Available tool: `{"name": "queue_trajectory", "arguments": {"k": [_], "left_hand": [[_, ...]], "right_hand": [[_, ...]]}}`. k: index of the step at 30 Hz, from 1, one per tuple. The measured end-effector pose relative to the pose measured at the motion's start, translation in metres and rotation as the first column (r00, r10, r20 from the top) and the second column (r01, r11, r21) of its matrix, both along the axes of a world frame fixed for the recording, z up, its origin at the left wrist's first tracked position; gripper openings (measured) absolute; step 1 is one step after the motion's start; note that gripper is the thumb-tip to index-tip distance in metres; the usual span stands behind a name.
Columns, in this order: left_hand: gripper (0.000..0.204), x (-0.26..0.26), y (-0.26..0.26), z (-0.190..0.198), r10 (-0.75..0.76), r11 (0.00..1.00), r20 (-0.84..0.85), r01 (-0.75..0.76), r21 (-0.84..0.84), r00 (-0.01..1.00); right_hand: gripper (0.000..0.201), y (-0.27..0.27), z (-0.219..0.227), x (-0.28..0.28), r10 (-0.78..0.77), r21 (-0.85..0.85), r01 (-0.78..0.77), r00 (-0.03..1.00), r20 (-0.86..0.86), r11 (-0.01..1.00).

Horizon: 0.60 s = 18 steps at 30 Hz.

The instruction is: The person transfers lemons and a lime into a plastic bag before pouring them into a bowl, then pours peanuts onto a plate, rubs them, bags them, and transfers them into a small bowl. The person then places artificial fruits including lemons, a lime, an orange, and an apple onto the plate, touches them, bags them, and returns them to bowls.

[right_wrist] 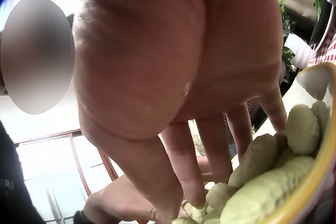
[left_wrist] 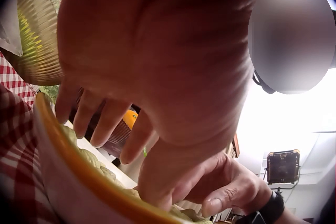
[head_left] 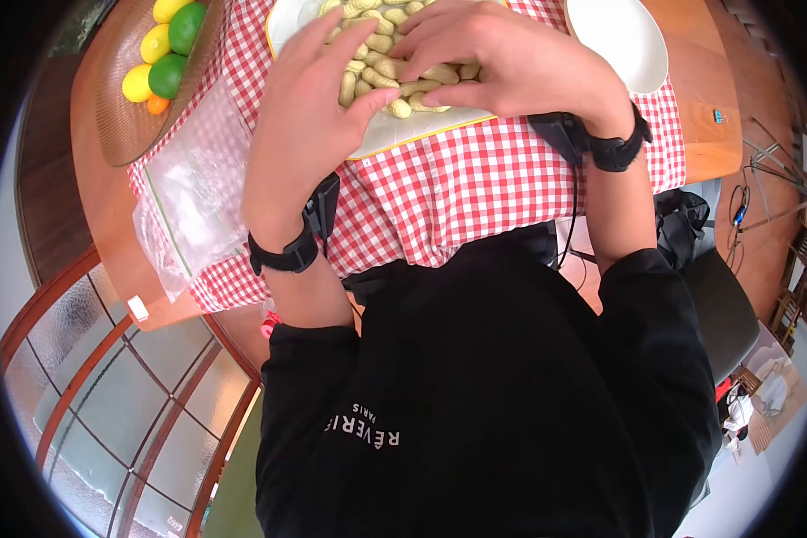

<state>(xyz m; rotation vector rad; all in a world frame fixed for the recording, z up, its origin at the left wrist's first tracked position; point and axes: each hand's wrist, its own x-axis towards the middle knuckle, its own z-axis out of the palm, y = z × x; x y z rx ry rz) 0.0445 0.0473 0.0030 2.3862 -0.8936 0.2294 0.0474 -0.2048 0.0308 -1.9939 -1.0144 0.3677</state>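
Unshelled peanuts (head_left: pixel 381 76) fill a white dish with a yellow rim (head_left: pixel 421 136), and they show close up in the right wrist view (right_wrist: pixel 268 192). Over the dish's left side is my left hand (head_left: pixel 307 117), fingers spread and extended, thumb at the peanuts. My right hand (head_left: pixel 520 67) lies over the right part of the heap, its fingertips down among the peanuts. In the left wrist view the left hand (left_wrist: pixel 157 61) reaches past the orange rim (left_wrist: pixel 89 176). The right wrist view has the right hand's fingers (right_wrist: pixel 184 155) pointing down onto peanuts. Neither hand is seen gripping one.
A ribbed oval basket (head_left: pixel 117 117) with lemons (head_left: pixel 137 82), green fruits (head_left: pixel 167 75) and a small orange one (head_left: pixel 158 104) stands at the left. Beside it lies a clear plastic bag (head_left: pixel 193 188). A white bowl (head_left: pixel 620 40) is at the right, on the checked cloth (head_left: pixel 475 179).
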Motion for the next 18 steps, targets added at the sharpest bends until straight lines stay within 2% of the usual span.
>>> {"name": "queue_trajectory", "arguments": {"k": [2, 4, 5, 6, 7, 8, 9, 10, 12, 13, 14, 16, 18], "left_hand": [[0.048, 0.001, -0.002, -0.002, -0.01, 1.0, -0.002, 0.01, 0.017, 1.0], [0.048, 0.001, -0.001, 0.002, -0.034, 0.999, -0.105, 0.037, 0.032, 0.994], [0.048, 0.001, 0.001, 0.003, -0.036, 0.999, -0.101, 0.04, 0.03, 0.994], [0.047, 0.001, 0.003, 0.004, -0.019, 0.999, -0.168, 0.024, 0.028, 0.986], [0.046, 0.002, 0.005, 0.004, -0.001, 1.0, -0.236, 0.008, 0.029, 0.972], [0.046, 0.003, 0.007, 0.004, 0.0, 1.0, -0.238, 0.007, 0.029, 0.971], [0.049, 0.005, 0.009, 0.005, 0.007, 1.0, -0.163, -0.005, 0.012, 0.987], [0.052, 0.006, 0.01, 0.006, 0.016, 1.0, -0.087, -0.016, -0.005, 0.996], [0.052, 0.005, 0.007, 0.015, 0.047, 0.998, -0.047, -0.048, -0.034, 0.998], [0.051, 0.004, 0.006, 0.017, 0.077, 0.995, -0.003, -0.077, -0.067, 0.997], [0.051, 0.003, 0.006, 0.014, 0.074, 0.995, -0.005, -0.075, -0.068, 0.997], [0.069, 0.0, 0.007, 0.007, 0.065, 0.997, -0.052, -0.062, 0.047, 0.997], [0.068, -0.001, 0.006, 0.006, 0.024, 0.998, -0.07, -0.019, 0.065, 0.997]], "right_hand": [[0.016, 0.003, 0.002, 0.001, -0.019, -0.016, 0.02, 0.997, 0.069, 1.0], [0.016, 0.004, -0.003, 0.002, -0.038, -0.028, 0.042, 0.989, 0.141, 0.999], [0.017, 0.003, -0.011, 0.004, -0.106, 0.05, 0.098, 0.974, 0.2, 0.994], [0.017, 0.003, -0.013, 0.006, -0.175, 0.129, 0.147, 0.952, 0.25, 0.981], [0.017, 0.0, -0.011, 0.006, -0.176, 0.128, 0.147, 0.952, 0.25, 0.981], [0.023, -0.005, -0.007, 0.006, -0.25, 0.063, 0.242, 0.936, 0.248, 0.968], [0.028, -0.008, -0.002, 0.005, -0.321, -0.002, 0.332, 0.914, 0.25, 0.943], [0.028, -0.008, 0.001, 0.002, -0.32, -0.002, 0.331, 0.915, 0.244, 0.944], [0.049, -0.011, 0.005, -0.005, -0.315, -0.107, 0.36, 0.901, 0.299, 0.927], [0.066, -0.015, -0.002, -0.004, -0.207, -0.164, 0.279, 0.91, 0.358, 0.946], [0.066, -0.015, -0.005, -0.005, -0.209, -0.165, 0.282, 0.911, 0.356, 0.945], [0.066, -0.01, -0.008, -0.004, -0.145, -0.147, 0.201, 0.936, 0.321, 0.969], [0.06, -0.004, -0.007, -0.003, -0.144, -0.121, 0.19, 0.938, 0.316, 0.974]]}}
